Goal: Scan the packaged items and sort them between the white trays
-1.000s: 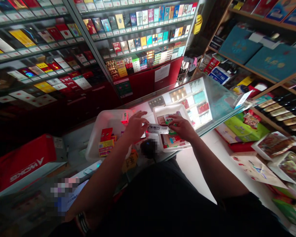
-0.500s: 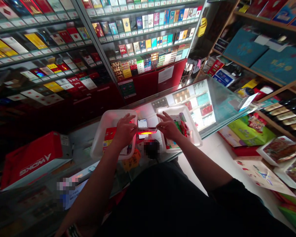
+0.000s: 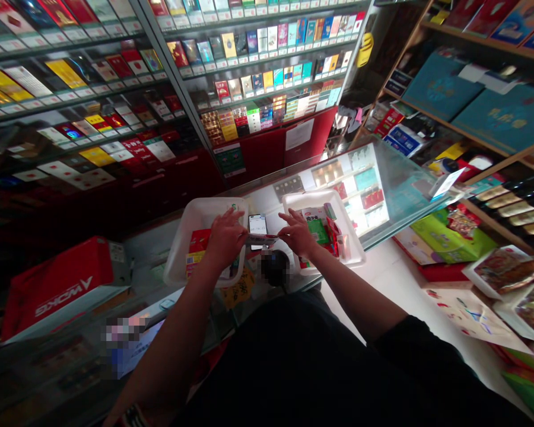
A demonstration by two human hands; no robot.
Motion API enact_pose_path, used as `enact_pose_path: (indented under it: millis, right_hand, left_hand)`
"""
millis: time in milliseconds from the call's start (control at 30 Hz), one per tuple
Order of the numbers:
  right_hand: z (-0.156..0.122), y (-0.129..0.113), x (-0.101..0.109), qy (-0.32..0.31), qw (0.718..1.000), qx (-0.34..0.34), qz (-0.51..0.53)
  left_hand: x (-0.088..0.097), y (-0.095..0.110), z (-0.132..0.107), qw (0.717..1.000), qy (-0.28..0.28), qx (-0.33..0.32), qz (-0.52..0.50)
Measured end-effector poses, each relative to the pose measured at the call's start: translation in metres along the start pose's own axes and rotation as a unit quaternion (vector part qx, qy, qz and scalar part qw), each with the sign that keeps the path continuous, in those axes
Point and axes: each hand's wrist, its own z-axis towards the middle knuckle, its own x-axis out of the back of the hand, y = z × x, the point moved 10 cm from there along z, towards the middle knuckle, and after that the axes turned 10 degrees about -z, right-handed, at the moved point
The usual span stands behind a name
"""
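Observation:
My left hand [image 3: 225,235] and my right hand [image 3: 297,233] pinch the two ends of a thin flat packet [image 3: 263,238], held level and seen edge-on just above the glass counter [image 3: 385,178]. A phone [image 3: 257,223] with a lit screen lies under and just beyond the packet. My left hand hovers over a white tray [image 3: 178,252] with red and yellow small boxes. My right hand is at the near left corner of a second white tray [image 3: 356,248] that holds green and red packets. A blurred dark object sits just in front of my hands.
Shelves of cigarette packs [image 3: 249,71] fill the wall behind the counter. A red box [image 3: 57,290] sits at the left. Shelves with blue gift boxes [image 3: 440,83] and bagged snacks [image 3: 507,273] stand on the right. White floor shows below the counter's edge.
The packet went from flat and readable between my hands to edge-on and lower, near the phone. A red glow seen on it half a second ago has gone. The view shifted slightly.

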Motion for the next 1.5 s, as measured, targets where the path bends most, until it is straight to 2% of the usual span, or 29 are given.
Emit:
enact_pose_path:
  millis: [133,300,633,767,967,1200,1333,1500]
  right_hand:
    - [0.0,0.001,-0.007,-0.003,1.0,-0.003,-0.003]
    - [0.0,-0.002,-0.006,-0.009,1.0,-0.007,0.004]
    - [0.004,-0.011,-0.006,-0.012,1.0,0.019,0.0]
    - [0.009,-0.018,0.0,-0.008,1.0,0.023,0.009]
    - [0.021,-0.045,0.014,-0.008,0.999,0.041,0.026]
    - [0.04,-0.091,0.022,0.02,0.993,0.1,0.059]
    - [0.052,-0.118,0.017,0.045,0.989,0.125,0.057]
    - [0.064,-0.145,-0.002,0.03,0.99,0.133,0.039]
  left_hand:
    - [-0.004,-0.002,-0.002,1.0,-0.012,0.003,-0.002]
    - [-0.007,-0.007,-0.006,1.0,-0.004,0.004,0.002]
    - [-0.003,-0.023,-0.021,0.999,0.023,0.013,-0.033]
    - [0.005,-0.024,-0.028,0.998,0.036,0.021,-0.042]
    - [0.029,-0.037,-0.04,0.995,0.071,0.039,-0.06]
    - [0.063,-0.068,-0.053,0.988,0.125,0.067,-0.063]
    - [0.076,-0.091,-0.059,0.983,0.149,0.098,-0.047]
    - [0.083,-0.117,-0.06,0.975,0.183,0.12,-0.033]
